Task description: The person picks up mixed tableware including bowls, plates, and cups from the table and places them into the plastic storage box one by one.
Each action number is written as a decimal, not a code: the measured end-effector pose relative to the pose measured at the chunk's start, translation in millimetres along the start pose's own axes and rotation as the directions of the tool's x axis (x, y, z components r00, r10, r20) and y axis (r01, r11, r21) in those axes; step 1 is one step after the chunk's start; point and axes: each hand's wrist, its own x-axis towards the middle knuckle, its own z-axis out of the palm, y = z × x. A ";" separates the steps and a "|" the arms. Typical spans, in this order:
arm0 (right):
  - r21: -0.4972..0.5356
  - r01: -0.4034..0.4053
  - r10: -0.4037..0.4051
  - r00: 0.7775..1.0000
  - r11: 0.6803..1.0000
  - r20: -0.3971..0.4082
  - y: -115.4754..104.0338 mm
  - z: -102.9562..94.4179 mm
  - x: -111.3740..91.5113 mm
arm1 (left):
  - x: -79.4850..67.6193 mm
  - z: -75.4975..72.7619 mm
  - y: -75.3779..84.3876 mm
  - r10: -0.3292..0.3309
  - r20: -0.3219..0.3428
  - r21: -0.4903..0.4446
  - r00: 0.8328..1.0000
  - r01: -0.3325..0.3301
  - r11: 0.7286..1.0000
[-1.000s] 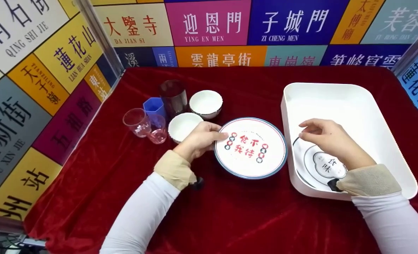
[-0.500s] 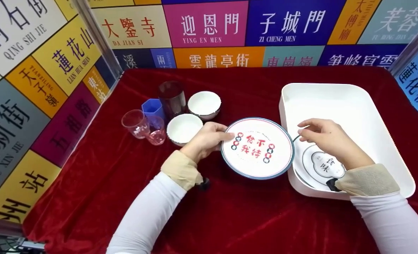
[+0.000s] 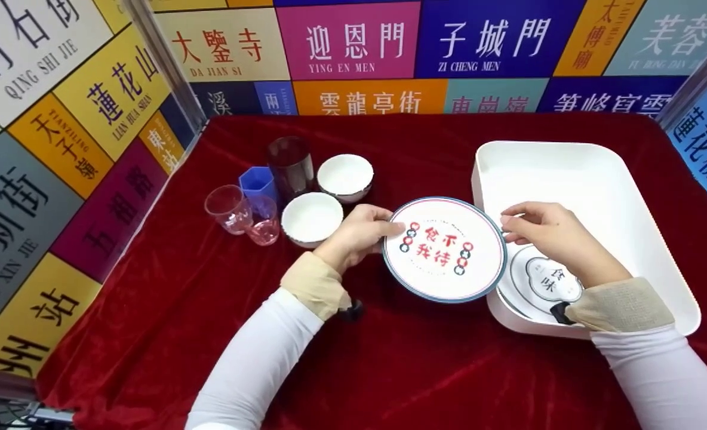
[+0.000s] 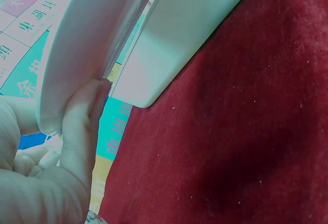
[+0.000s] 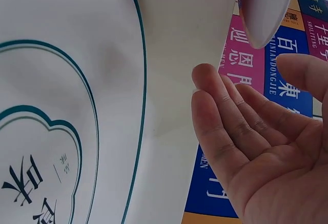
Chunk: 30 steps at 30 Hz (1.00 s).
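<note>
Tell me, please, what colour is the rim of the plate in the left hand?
Dark blue; the rim shows best in the head view.

The left hand [image 3: 362, 236] grips a round white plate with a blue rim and red lettering [image 3: 445, 249]; the right hand [image 3: 550, 233], just beside its opposite edge, hangs over a white rectangular tub [image 3: 568, 179] holding a white, dark-lined round plate [image 3: 547, 283].

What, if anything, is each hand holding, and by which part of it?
The left hand holds the plate with red lettering by its left rim, thumb over the upper face. The right hand holds nothing.
</note>
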 end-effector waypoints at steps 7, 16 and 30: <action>0.049 0.013 -0.014 1.000 0.999 0.027 -0.1 -0.5 0.3 | 3.0 4.8 -0.2 -0.008 -0.001 -0.006 1.000 0.008 1.000; 0.061 -0.010 0.007 0.999 0.998 0.042 -1.0 -0.5 1.6 | 9.0 13.4 -2.5 -0.008 -0.011 -0.023 1.000 0.008 1.000; 0.078 -0.064 0.060 0.997 0.995 0.057 4.2 -2.4 7.1 | 14.4 25.7 -5.7 0.000 -0.015 -0.062 1.000 -0.001 0.998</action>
